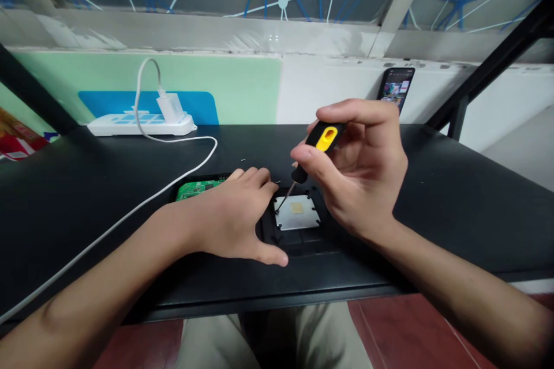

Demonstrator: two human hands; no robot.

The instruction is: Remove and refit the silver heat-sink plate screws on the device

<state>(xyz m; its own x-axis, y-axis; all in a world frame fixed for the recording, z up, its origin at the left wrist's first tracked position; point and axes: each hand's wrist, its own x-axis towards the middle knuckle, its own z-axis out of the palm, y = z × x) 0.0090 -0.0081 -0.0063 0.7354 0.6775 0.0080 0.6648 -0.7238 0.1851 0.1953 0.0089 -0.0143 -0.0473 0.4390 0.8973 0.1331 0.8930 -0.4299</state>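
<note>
My right hand [363,167] is closed around a screwdriver [326,138] with a black and yellow handle. Its thin shaft slants down to the left, the tip at a screw on the left edge of a silver metal plate [303,218]. That plate, with a small tan square in its middle, sits in a black plastic casing [298,237]. My left hand [229,213] spans the casing's left side, thumb along the near edge and fingers curled at the far edge. Partly hidden behind this hand lies a green circuit board [194,187] in a black shell.
A white power strip [142,125] with a plugged-in charger [170,107] stands at the back left. Its white cable [173,181] runs across the black table [433,202]. A phone [396,87] leans on the wall, and a small screw [243,159] lies beyond my left hand.
</note>
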